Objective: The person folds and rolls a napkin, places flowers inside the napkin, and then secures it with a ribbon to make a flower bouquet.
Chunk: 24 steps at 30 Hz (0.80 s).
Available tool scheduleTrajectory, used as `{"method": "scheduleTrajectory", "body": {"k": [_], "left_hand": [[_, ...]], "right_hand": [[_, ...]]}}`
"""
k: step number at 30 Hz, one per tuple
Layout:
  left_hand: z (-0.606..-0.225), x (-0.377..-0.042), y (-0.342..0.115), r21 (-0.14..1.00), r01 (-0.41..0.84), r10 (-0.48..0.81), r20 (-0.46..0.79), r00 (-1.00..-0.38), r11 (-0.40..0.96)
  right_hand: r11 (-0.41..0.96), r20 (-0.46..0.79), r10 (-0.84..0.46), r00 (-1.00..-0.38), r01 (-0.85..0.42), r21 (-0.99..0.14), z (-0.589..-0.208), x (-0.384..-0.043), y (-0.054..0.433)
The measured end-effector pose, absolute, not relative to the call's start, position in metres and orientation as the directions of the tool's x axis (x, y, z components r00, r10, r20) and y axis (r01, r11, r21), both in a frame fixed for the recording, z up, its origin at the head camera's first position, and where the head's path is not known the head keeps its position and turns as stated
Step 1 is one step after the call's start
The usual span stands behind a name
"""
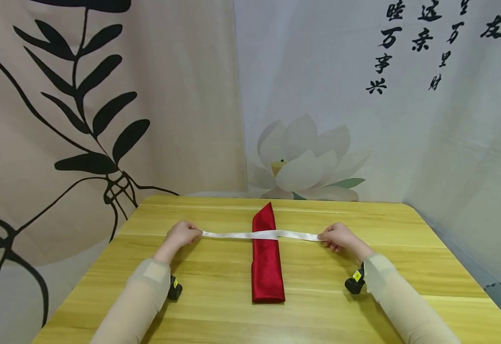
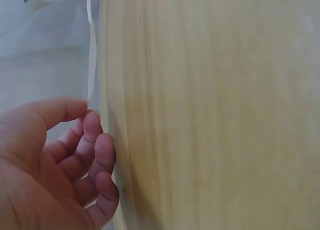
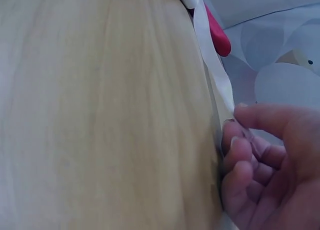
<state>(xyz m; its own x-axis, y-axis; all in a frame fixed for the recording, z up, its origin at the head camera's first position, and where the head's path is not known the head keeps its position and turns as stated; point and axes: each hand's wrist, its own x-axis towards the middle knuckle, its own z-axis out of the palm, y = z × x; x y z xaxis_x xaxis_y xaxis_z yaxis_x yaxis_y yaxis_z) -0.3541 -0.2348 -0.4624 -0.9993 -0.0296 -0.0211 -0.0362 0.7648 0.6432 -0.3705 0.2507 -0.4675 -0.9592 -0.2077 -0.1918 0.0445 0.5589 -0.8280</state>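
Note:
A folded red satin cloth [image 1: 267, 272] lies lengthwise on the table, its pointed end away from me. Across its upper part runs a white ribbon [image 1: 295, 234], which overlaps itself over the cloth. My left hand [image 1: 183, 233] pinches one ribbon end between thumb and forefinger; the left wrist view shows that hand [image 2: 65, 160] with the other fingers loosely curled. On the other side my right hand [image 1: 340, 237] pinches the opposite end. In the right wrist view the ribbon [image 3: 212, 60] stretches from the fingertips to the cloth [image 3: 218, 38].
The wooden table [image 1: 216, 310] has its far edge against a printed curtain [image 1: 190, 95] with dark leaves, a lotus and black characters. A small black camera [image 1: 175, 288] sits on the left wrist, another black camera [image 1: 355, 282] on the right.

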Motion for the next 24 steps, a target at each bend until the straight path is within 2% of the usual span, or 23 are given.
{"method": "scheduleTrajectory", "body": {"k": [11,24], "left_hand": [[-0.464,-0.358,-0.235,0.624,-0.030,-0.014,-0.030,-0.999,0.781],[-0.464,-0.359,-0.236,0.635,-0.058,-0.023,-0.063,-0.998,0.771]], "right_hand": [[0.691,-0.138,-0.166,-0.976,-0.016,-0.722,-0.467,-0.373,0.257],[0.686,-0.102,-0.154,-0.983,-0.032,-0.727,-0.475,-0.379,0.266]]}}
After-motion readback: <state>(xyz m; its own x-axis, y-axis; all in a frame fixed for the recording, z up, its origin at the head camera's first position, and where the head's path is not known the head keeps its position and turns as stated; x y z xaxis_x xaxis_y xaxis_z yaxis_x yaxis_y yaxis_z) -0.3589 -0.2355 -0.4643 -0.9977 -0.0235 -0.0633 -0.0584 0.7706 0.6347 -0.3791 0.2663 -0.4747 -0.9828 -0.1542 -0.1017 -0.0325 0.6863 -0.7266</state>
